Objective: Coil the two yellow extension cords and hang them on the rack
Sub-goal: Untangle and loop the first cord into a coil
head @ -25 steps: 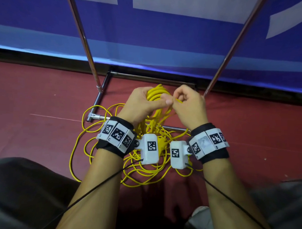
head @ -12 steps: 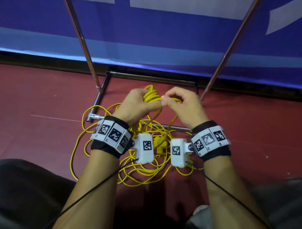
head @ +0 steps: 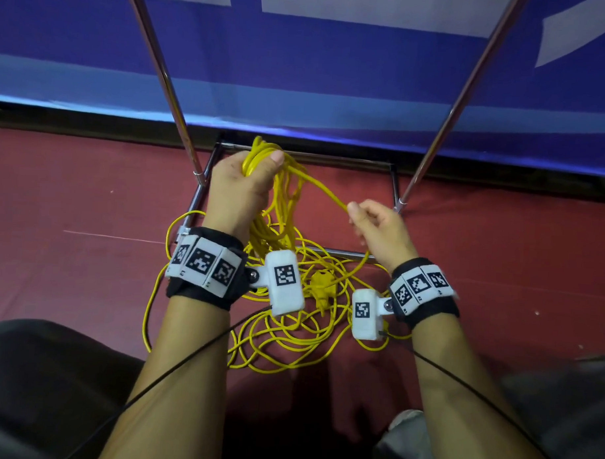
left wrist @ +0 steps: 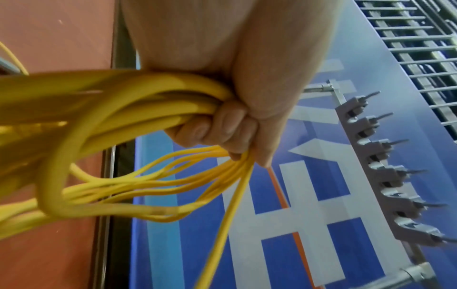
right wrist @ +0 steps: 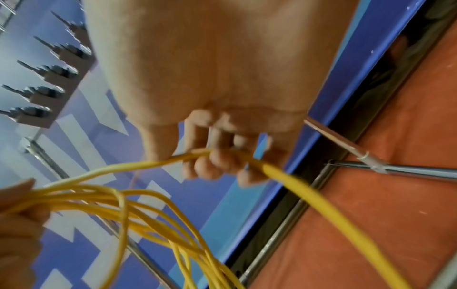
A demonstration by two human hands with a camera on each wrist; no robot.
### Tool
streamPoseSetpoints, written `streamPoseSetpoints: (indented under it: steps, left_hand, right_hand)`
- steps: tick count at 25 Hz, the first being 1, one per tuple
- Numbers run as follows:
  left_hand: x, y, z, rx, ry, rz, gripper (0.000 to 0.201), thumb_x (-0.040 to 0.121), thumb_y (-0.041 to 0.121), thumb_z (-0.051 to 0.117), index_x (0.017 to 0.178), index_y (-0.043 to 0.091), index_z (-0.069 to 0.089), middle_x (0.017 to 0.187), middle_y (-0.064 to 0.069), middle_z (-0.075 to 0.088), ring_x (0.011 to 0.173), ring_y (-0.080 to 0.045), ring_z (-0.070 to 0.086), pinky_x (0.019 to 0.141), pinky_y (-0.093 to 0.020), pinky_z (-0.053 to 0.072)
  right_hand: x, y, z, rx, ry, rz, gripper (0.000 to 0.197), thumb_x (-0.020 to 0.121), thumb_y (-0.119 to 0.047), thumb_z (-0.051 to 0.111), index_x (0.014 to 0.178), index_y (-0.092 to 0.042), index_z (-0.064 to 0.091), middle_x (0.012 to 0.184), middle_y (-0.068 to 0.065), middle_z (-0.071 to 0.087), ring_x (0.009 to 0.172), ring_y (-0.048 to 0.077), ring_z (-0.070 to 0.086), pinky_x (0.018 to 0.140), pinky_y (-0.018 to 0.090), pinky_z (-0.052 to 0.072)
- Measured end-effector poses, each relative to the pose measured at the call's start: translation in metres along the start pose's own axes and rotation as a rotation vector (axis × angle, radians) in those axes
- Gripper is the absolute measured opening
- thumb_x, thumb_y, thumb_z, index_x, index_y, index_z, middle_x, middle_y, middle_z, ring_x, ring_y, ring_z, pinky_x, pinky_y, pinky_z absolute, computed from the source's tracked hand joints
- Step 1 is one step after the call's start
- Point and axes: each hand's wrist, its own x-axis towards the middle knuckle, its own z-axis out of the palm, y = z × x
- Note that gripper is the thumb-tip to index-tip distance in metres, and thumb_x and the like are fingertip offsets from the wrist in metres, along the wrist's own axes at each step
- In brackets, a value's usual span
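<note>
My left hand (head: 242,182) grips a bundle of several loops of yellow extension cord (head: 259,155), fingers (left wrist: 222,127) curled round the coil (left wrist: 138,109). One strand (head: 323,190) runs from that bundle to my right hand (head: 370,221), which holds it in curled fingers (right wrist: 212,162); the strand (right wrist: 309,193) passes on down to the floor. Loose yellow cord (head: 283,335) lies tangled on the red floor below both wrists, with a yellow plug (head: 321,286) in the heap. The rack's hook bar (left wrist: 385,168) with several pegs shows in both wrist views.
The rack's two slanted metal poles (head: 162,73) (head: 463,94) rise from a rectangular floor frame (head: 331,252) right in front of my hands. A blue banner wall (head: 334,76) stands behind it. My knees (head: 32,374) fill the lower corners.
My hands were together at the coil; now the right hand has moved right and down, drawing a strand out. The left hand has lifted the bundle slightly forward.
</note>
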Motion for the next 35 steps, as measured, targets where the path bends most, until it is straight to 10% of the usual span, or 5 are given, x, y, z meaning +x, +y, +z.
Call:
streamPoseSetpoints:
  steps: [12, 19, 26, 30, 35]
  left_hand:
    - [-0.01, 0.001, 0.011, 0.139, -0.252, -0.089, 0.049, 0.093, 0.035, 0.067, 0.095, -0.013, 0.06, 0.064, -0.006, 0.046, 0.049, -0.01, 0.04, 0.045, -0.019, 0.033]
    - [-0.016, 0.01, 0.026, 0.101, -0.452, -0.213, 0.049, 0.101, 0.05, 0.045, 0.079, 0.009, 0.061, 0.061, -0.005, 0.051, 0.05, -0.015, 0.046, 0.046, -0.021, 0.039]
    - [-0.008, 0.007, 0.015, -0.024, -0.122, -0.117, 0.034, 0.088, 0.022, 0.073, 0.065, 0.018, 0.048, 0.046, 0.01, 0.032, 0.042, -0.009, 0.022, 0.04, -0.022, 0.021]
    - [-0.003, 0.005, 0.008, -0.079, 0.028, -0.088, 0.03, 0.091, 0.02, 0.07, 0.067, 0.015, 0.053, 0.046, 0.009, 0.034, 0.04, -0.008, 0.025, 0.041, -0.021, 0.023]
    - [0.001, 0.004, -0.007, -0.036, -0.154, -0.224, 0.029, 0.095, 0.03, 0.064, 0.069, 0.018, 0.06, 0.049, 0.011, 0.034, 0.043, -0.006, 0.024, 0.044, -0.021, 0.019]
  right_hand:
    - [0.001, -0.071, 0.016, -0.13, 0.086, -0.275, 0.015, 0.088, -0.03, 0.065, 0.075, -0.022, 0.064, 0.064, 0.001, 0.063, 0.06, 0.015, 0.055, 0.061, 0.027, 0.043]
    - [-0.003, -0.076, 0.026, 0.046, 0.064, -0.289, 0.021, 0.09, -0.029, 0.064, 0.075, -0.014, 0.063, 0.06, 0.003, 0.065, 0.055, 0.009, 0.061, 0.061, 0.029, 0.048]
    - [0.005, -0.036, 0.01, -0.14, -0.11, -0.1, 0.045, 0.094, -0.056, 0.048, 0.068, -0.019, 0.051, 0.051, -0.003, 0.052, 0.048, 0.009, 0.045, 0.055, 0.026, 0.038]
    - [0.006, -0.019, -0.003, 0.093, -0.267, -0.044, 0.023, 0.098, -0.031, 0.053, 0.078, -0.02, 0.057, 0.067, 0.002, 0.056, 0.059, 0.01, 0.048, 0.062, 0.024, 0.043]
    - [0.005, -0.029, -0.004, 0.056, -0.083, -0.164, 0.012, 0.094, -0.016, 0.059, 0.082, -0.012, 0.063, 0.067, -0.013, 0.057, 0.062, -0.004, 0.046, 0.062, 0.015, 0.038]
